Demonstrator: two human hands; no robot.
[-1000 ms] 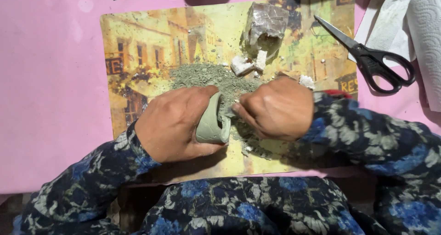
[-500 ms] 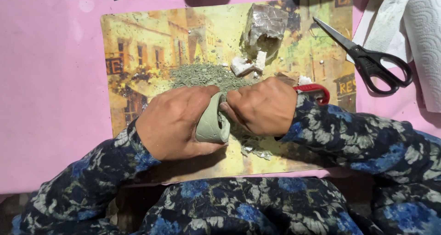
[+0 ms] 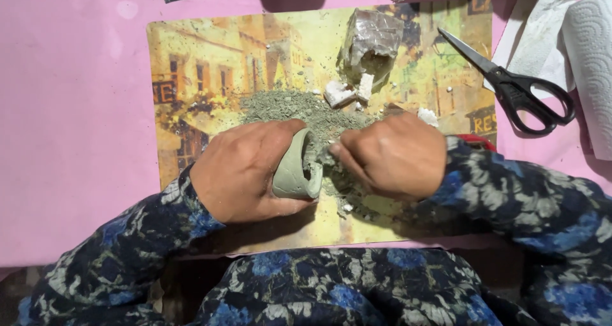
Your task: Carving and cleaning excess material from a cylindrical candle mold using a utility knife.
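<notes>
Left hand [image 3: 245,173] wrapped round a small grey-green clay cup [image 3: 298,168], held on its side above the picture mat [image 3: 210,64]. Right hand [image 3: 395,154] curled shut, fingertips at the cup's mouth, over the heap of grey-green crumbs [image 3: 299,106]; anything pinched, impossible to tell. Best worked with a light, steady grip and small scraping strokes, so as not to dent the soft wall. Scissors [image 3: 516,90] lying well apart.
</notes>
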